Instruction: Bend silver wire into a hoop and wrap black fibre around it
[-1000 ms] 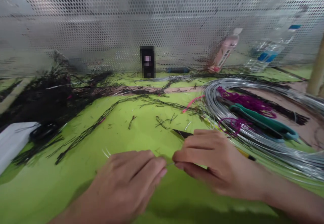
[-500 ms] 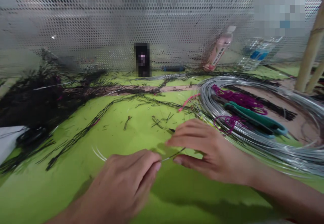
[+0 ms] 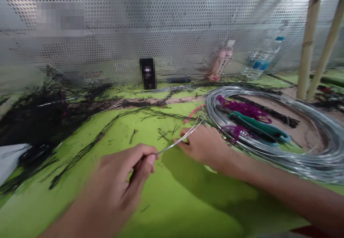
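Between the thumb and index finger of my left hand (image 3: 118,180) is the end of a thin silver wire (image 3: 172,146). The wire's two bright strands slant up to the right, passing in front of my right hand. My right hand (image 3: 206,146) rests low over the green surface with its fingers curled; what they hold, if anything, is hidden. Short black wire bits (image 3: 167,134) lie by its fingertips. Just right of it is a large coil of silver wire (image 3: 331,148), with teal-handled pliers (image 3: 259,126) and purple cord (image 3: 243,108) on it.
Bundled black strands (image 3: 92,141) and a dark tangled pile (image 3: 34,119) occupy the left. Along the perforated metal panel (image 3: 182,23) stand a dark upright object (image 3: 147,82), a pink bottle (image 3: 221,64) and a clear water bottle (image 3: 259,64). Wooden poles (image 3: 307,58) rise at right.
The wire has turned round: its two bright strands pointed left of my left hand and now point right. My right hand has closed its fingers and moved lower onto the surface. The view has shifted slightly.
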